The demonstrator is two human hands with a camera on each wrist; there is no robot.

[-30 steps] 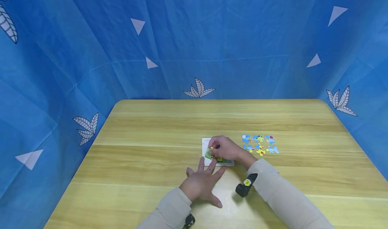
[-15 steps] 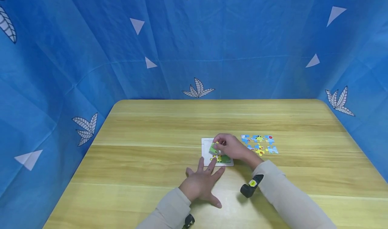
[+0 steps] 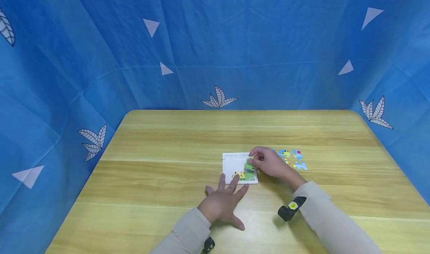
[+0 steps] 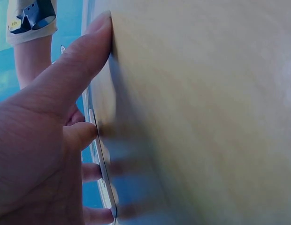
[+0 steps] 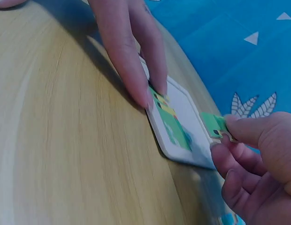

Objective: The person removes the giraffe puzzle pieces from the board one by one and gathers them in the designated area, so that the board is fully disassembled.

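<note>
Piece slants lengthwise, green end nearward, pinched by right hand; left hand splayed.

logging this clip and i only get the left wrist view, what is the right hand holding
Observer: The right hand pinches a green piece.
Operator: is it lying flat on anything
Observer: No, it is held up off the tray.
Operator: anything else lying about
Observer: Yes, loose pieces lie to the right of the tray, partly hidden by the right hand.
</note>
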